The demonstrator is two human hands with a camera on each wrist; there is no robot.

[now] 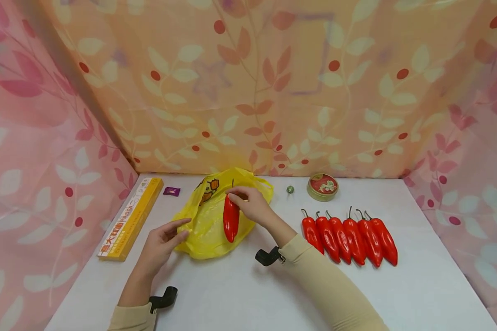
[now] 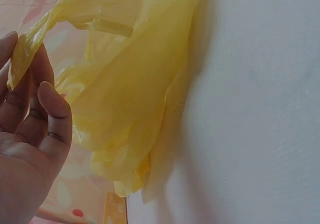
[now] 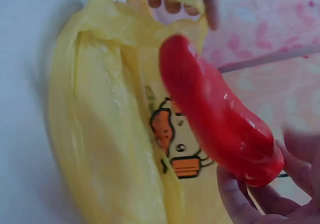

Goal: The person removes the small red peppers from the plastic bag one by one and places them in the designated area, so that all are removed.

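Observation:
A yellow plastic bag (image 1: 205,225) printed with a cartoon lies on the white table (image 1: 240,294). My left hand (image 1: 177,232) holds the bag's handle (image 2: 30,48) at its near left edge, lifting it between fingers (image 2: 22,98) and thumb. My right hand (image 1: 237,197) pinches the stem end of a glossy red pepper (image 1: 231,219), which hangs tip-down over the bag. In the right wrist view the red pepper (image 3: 215,119) sits just above the bag's mouth (image 3: 125,98), with the right hand's fingers (image 3: 250,199) around its top.
Several red peppers (image 1: 349,234) lie in a row on the right. Behind them stand a round tin (image 1: 322,186) and a small green ball (image 1: 290,189). A long yellow box (image 1: 130,218) and a purple sweet (image 1: 171,191) lie at the left. Patterned cloth walls enclose the table.

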